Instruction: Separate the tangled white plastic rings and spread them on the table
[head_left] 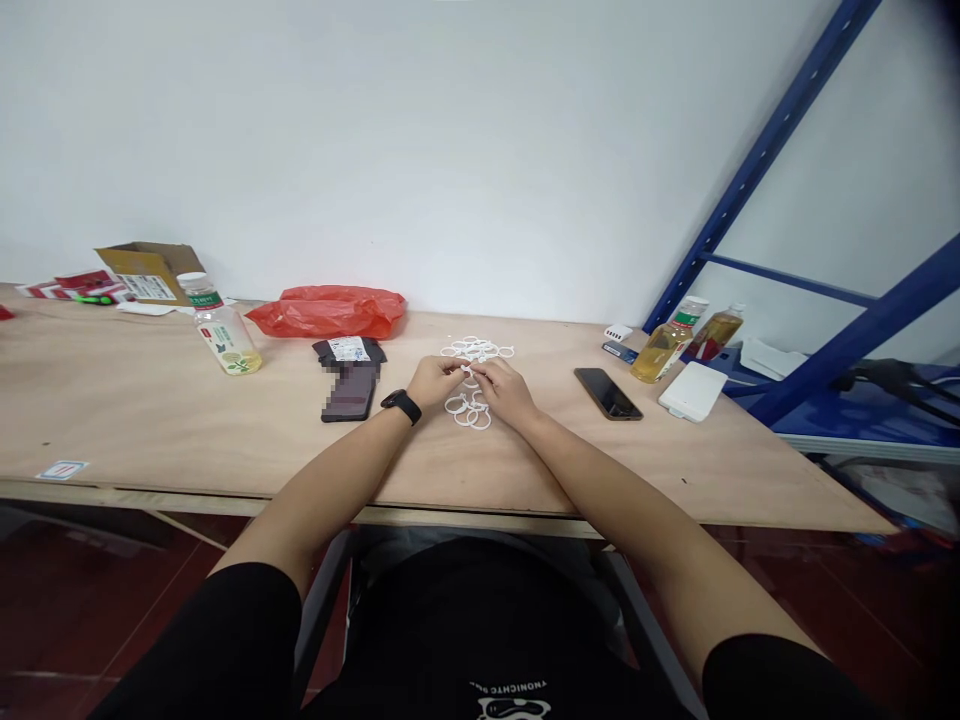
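My left hand [435, 381], with a black watch on its wrist, pinches a small white plastic ring [469, 371] from the left. From the other side my right hand [506, 388] grips the same ring, and the fingertips of both hands nearly meet. Part of the ring is hidden behind the fingers. Just beyond my hands lies a pile of similar white rings [480, 348], each looking like a thin hoop with a small tab. Closer to me, a few more loose rings [478, 420] lie overlapping on the wooden table [225, 430].
Left of my hands are a phone [351, 390], a black packet [349, 350], a red plastic bag [330, 312], a bottle [225, 335] and an open carton [146, 270]. Rightward lie another phone [607, 393], a white case [693, 391], a drink bottle [667, 345] and a blue rack [750, 170].
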